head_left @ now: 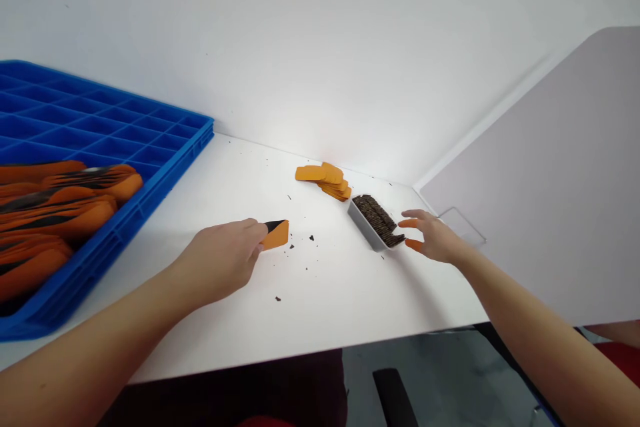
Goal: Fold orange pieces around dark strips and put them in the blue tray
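My left hand (pixel 225 253) is closed on a flat orange piece with a black part (pixel 277 235), pinched at its near end and held over the white table. A small pale box (pixel 364 225) stands to the right, packed with rows of thin dark brown strips (pixel 375 215). Just right of that box is my right hand (pixel 429 235), fingers apart, with orange coverings on some fingertips. Nothing shows between those fingers; some strips lean out at the box's near corner, close to them. Behind the box lies a fanned stack of yellow-orange flat pieces (pixel 330 180).
At the left, a blue compartment tray (pixel 193 147) holds bundles of orange-and-black pieces (pixel 65 207). Dark crumbs (pixel 311 237) dot the white table (pixel 320 307). A white wall rises behind, a grey panel (pixel 550 180) on the right. A wire loop (pixel 467 223) is near my right wrist.
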A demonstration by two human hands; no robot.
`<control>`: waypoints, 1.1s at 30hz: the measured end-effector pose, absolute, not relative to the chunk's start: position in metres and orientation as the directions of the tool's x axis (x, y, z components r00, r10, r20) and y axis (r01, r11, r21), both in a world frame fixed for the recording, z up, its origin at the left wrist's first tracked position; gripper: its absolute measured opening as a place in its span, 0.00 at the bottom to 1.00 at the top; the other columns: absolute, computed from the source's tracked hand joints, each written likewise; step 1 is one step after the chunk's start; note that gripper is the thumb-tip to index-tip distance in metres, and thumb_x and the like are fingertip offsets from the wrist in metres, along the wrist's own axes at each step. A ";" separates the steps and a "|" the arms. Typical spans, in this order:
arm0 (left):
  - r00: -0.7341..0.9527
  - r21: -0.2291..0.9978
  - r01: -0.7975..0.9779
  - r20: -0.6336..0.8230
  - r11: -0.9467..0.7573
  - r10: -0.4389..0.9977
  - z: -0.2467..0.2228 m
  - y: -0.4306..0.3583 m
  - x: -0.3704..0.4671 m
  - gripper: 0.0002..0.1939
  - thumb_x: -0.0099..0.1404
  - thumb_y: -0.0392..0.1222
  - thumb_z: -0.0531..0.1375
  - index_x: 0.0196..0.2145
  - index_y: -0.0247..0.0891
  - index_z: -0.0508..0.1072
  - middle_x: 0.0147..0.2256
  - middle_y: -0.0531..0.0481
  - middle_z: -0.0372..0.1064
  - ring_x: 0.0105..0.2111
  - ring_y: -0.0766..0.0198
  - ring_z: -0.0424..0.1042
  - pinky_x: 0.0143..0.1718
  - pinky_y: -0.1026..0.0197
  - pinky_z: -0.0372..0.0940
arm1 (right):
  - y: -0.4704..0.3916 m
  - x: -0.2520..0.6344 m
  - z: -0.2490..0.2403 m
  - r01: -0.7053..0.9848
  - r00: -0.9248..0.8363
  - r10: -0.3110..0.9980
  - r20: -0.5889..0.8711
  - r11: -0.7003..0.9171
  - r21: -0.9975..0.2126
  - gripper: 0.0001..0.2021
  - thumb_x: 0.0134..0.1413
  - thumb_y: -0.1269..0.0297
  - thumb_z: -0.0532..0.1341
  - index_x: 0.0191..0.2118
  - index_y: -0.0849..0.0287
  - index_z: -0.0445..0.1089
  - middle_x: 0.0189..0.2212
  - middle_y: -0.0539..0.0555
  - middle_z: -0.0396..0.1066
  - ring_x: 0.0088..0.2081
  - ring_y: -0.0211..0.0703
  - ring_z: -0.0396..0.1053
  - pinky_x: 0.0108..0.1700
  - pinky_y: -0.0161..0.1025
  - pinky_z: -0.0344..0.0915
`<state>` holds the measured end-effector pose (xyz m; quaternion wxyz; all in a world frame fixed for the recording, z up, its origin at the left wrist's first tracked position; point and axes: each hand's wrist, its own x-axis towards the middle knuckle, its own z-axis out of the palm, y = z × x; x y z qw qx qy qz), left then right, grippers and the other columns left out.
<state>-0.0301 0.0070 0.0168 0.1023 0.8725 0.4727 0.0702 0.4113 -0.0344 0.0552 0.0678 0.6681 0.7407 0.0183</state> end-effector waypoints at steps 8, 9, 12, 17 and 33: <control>0.528 0.187 0.830 0.036 -0.525 0.848 0.022 0.007 -0.031 0.09 0.62 0.38 0.45 0.24 0.40 0.57 0.26 0.49 0.64 0.24 0.60 0.63 0.24 0.59 0.49 | -0.021 0.411 0.058 0.991 -0.114 0.970 -0.215 0.127 0.050 0.15 0.48 0.60 0.58 0.42 0.52 0.73 0.55 0.55 0.60 0.57 0.56 0.56 0.54 0.53 0.61; 0.531 0.182 0.830 0.036 -0.528 0.847 0.023 0.007 -0.031 0.09 0.62 0.38 0.45 0.24 0.40 0.57 0.26 0.49 0.64 0.24 0.59 0.63 0.24 0.59 0.49 | -0.020 0.410 0.059 0.992 -0.111 0.968 -0.225 0.123 0.042 0.15 0.47 0.61 0.58 0.43 0.52 0.73 0.55 0.55 0.60 0.57 0.57 0.56 0.54 0.53 0.61; 0.539 0.169 0.827 0.030 -0.536 0.842 0.024 0.007 -0.031 0.10 0.62 0.39 0.45 0.24 0.40 0.56 0.25 0.49 0.64 0.23 0.59 0.63 0.24 0.59 0.50 | -0.017 0.407 0.063 0.993 -0.104 0.961 -0.257 0.113 0.021 0.16 0.46 0.62 0.59 0.43 0.50 0.73 0.57 0.54 0.57 0.58 0.57 0.55 0.54 0.53 0.61; 0.530 0.167 0.835 0.014 -0.525 0.848 0.023 0.009 -0.033 0.10 0.62 0.39 0.45 0.24 0.40 0.58 0.25 0.48 0.65 0.23 0.59 0.63 0.23 0.59 0.51 | -0.014 0.406 0.063 0.995 -0.093 0.950 -0.297 0.096 -0.005 0.18 0.44 0.63 0.60 0.45 0.49 0.73 0.59 0.54 0.55 0.58 0.58 0.55 0.54 0.51 0.62; 0.519 0.172 0.841 0.011 -0.513 0.854 0.024 0.009 -0.032 0.11 0.63 0.39 0.45 0.26 0.39 0.62 0.27 0.47 0.67 0.24 0.59 0.66 0.24 0.58 0.53 | -0.023 0.409 0.070 0.994 -0.107 0.986 -0.127 0.104 -0.028 0.12 0.50 0.60 0.58 0.39 0.51 0.74 0.56 0.53 0.59 0.57 0.54 0.56 0.53 0.51 0.63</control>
